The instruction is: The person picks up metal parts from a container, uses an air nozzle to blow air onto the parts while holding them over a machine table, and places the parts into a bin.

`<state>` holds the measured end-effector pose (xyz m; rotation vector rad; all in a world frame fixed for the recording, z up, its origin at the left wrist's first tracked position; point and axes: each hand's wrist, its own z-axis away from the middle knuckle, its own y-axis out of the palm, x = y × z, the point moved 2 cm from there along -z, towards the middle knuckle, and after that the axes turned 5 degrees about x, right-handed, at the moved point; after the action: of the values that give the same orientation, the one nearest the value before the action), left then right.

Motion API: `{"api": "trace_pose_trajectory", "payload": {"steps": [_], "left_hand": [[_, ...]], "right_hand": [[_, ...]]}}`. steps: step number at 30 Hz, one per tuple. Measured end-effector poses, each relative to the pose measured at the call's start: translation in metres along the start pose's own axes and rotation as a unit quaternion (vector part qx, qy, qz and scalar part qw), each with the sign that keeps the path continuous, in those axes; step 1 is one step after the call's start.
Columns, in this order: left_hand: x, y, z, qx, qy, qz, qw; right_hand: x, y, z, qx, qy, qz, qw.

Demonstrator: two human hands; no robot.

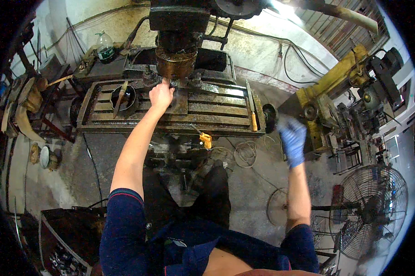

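Observation:
My bare left hand (161,96) reaches over the slotted milling machine table (212,120), right below the round spindle head (176,63). Its fingers are drawn together at a small dark part under the spindle; what they hold, if anything, is too small to make out. Out past the table's right end, my right hand (294,141) wears a blue glove. Motion smears its fingers, and it is near the dark round handwheel (269,118), seemingly apart from it. A black pot (133,104) with a brush (120,99) across it stands on the table's left part.
A wooden-handled file (254,120) lies along the table's right end. A yellow-handled tool (206,140) is at its front edge. A standing fan (368,209) is at lower right, a yellow machine (312,112) beyond my right hand, and a coiled cable (245,154) on the floor.

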<state>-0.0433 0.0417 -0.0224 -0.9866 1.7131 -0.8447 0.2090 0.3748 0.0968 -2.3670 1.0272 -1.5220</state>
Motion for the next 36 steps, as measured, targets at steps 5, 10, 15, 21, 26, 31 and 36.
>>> {"api": "trace_pose_trajectory", "payload": {"steps": [5, 10, 15, 21, 26, 31, 36], "left_hand": [[0.011, 0.001, 0.000, -0.012, -0.003, 0.007, 1.000], [0.004, 0.005, -0.005, -0.013, -0.002, 0.019, 1.000], [0.018, 0.000, 0.002, -0.009, -0.030, 0.008, 0.999], [0.006, 0.001, -0.002, -0.001, -0.028, 0.019, 0.999], [0.011, -0.002, -0.002, 0.008, -0.036, 0.010, 0.999], [0.009, 0.000, -0.005, 0.015, -0.032, 0.024, 0.999], [0.021, 0.001, -0.004, 0.019, -0.025, 0.024, 0.999]], "right_hand": [[0.129, -0.069, -0.148, -0.098, -0.320, -0.196, 0.922], [0.227, -0.090, -0.166, -0.159, -0.429, 0.077, 0.886], [0.161, -0.040, -0.108, -0.120, -0.297, -0.302, 0.898], [0.125, -0.021, -0.071, -0.110, -0.325, -0.283, 0.896], [0.134, -0.013, -0.076, -0.105, -0.304, -0.304, 0.897], [0.125, -0.009, -0.069, -0.114, -0.369, -0.270, 0.882], [0.146, 0.000, -0.063, -0.237, -0.255, -0.090, 0.933]]}}
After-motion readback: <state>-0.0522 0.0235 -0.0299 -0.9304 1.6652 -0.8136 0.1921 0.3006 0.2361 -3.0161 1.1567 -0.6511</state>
